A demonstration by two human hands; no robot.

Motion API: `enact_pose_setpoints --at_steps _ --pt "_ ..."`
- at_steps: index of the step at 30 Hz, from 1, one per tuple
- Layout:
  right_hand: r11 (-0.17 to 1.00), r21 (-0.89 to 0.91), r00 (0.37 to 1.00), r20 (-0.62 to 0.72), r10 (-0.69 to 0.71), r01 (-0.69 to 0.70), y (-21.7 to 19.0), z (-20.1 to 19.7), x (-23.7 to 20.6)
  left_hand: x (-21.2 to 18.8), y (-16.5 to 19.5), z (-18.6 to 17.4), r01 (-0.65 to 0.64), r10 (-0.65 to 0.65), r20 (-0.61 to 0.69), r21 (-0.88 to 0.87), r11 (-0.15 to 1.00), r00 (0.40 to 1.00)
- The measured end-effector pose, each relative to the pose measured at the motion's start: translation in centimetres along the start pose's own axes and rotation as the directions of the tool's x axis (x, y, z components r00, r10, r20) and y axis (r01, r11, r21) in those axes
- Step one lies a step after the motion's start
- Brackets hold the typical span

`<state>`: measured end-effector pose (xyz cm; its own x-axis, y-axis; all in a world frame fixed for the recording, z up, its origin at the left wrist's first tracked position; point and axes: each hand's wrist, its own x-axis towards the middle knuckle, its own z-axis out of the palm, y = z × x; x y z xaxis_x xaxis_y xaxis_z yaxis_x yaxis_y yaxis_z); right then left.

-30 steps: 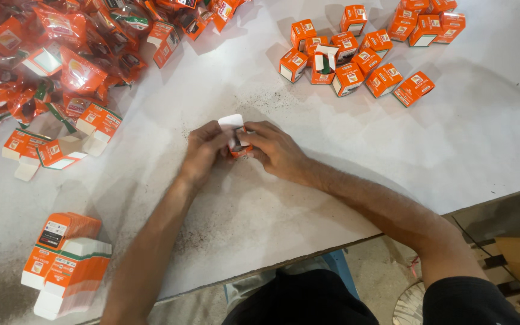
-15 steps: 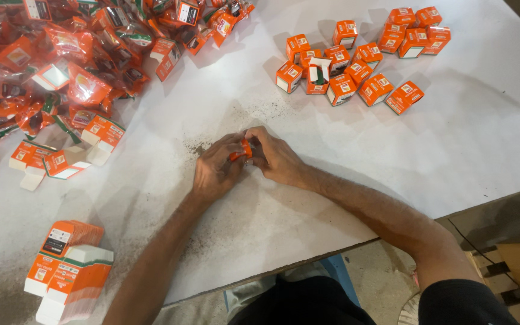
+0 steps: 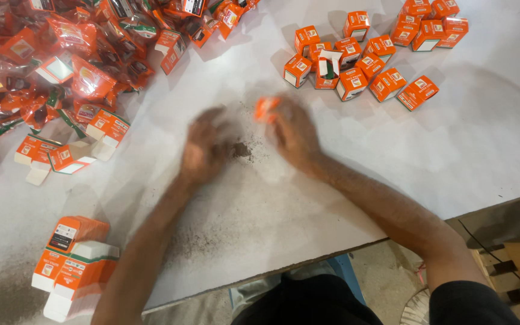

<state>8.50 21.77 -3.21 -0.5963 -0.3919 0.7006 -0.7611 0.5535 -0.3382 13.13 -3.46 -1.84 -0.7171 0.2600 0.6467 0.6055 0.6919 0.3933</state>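
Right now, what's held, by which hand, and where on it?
The right hand holds a small orange box at its fingertips; motion blur hides which part is pinched. The left hand looks empty, just apart from it.

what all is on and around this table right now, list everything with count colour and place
white table: one, white, fills most of the view
closed small boxes: around twenty, orange and white, grouped at the top right
plastic packets: a large heap, too many to count, orange-red, top left
flat unfolded cartons: several, orange and white, at the heap's lower edge
stack of flat cartons: one bundle, orange and white, bottom left
dark specks: a patch, brown, between the hands
small box: one, orange, blurred, at the right hand's fingertips
left hand: blurred, empty as far as shows
right hand: blurred, holding the small box
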Motion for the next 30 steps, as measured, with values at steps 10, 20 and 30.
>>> enact_pose_setpoints --at_steps 10,20,30 --pt "0.997 0.077 0.98 0.193 -0.039 0.024 0.2 0.0 0.5 12.0 -9.1 -0.8 0.351 -0.266 -0.363 0.192 0.916 0.893" --pt "0.896 0.339 0.927 0.333 0.171 -0.287 1.2 1.6 -0.2 8.6 -2.5 1.3 0.331 -0.374 0.106 -0.718 0.613 0.921" --pt "0.88 0.442 0.931 0.366 -0.001 -0.173 2.0 1.3 0.3 7.5 -10.6 -3.6 0.205 -0.332 0.059 0.682 0.702 0.941"
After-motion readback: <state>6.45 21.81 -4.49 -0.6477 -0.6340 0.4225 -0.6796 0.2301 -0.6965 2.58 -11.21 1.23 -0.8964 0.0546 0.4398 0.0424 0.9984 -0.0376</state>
